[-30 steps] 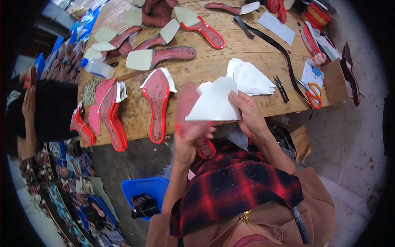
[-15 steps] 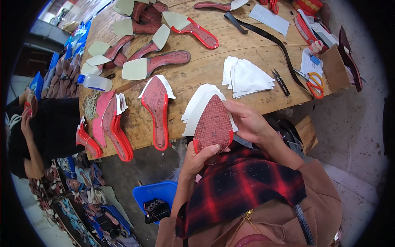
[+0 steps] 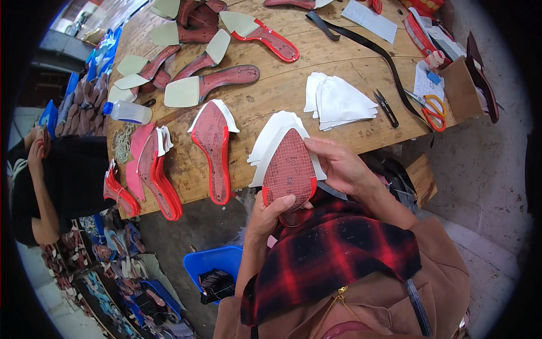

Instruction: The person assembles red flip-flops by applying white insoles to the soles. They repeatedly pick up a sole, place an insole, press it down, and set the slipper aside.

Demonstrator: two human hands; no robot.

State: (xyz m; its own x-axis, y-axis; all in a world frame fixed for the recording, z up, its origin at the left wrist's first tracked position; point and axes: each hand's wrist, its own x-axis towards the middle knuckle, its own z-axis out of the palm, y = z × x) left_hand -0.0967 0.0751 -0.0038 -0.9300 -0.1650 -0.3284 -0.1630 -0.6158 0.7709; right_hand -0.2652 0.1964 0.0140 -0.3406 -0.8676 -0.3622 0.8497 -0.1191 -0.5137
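Note:
A shoe insole [image 3: 291, 164], reddish with a grid pattern, is held toe-up in front of me at the table's near edge. White pieces [image 3: 265, 141] fan out behind its pointed toe, and red trim runs along its lower sides. My left hand [image 3: 268, 214] grips the lower part, thumb lying on its face. With fingers behind and thumb on the rim, my right hand [image 3: 339, 164] pinches the toe's right side. Beyond it lies a stack of white pointed pieces [image 3: 341, 101]. A red-trimmed insole with a white toe edge [image 3: 210, 150] lies to the left.
Stacked red-trimmed insoles [image 3: 155, 175] and a plastic bottle [image 3: 129, 112] sit at the table's left. Thread snips [image 3: 386, 108], orange-handled scissors [image 3: 433, 112] and a black strap [image 3: 372, 51] lie right. A blue bin [image 3: 212, 260] stands below; another person [image 3: 62, 169] works at left.
The held insole has tilted slightly and shifted a little to the left. Both hands keep their hold on it, my left thumb slightly lower on its face.

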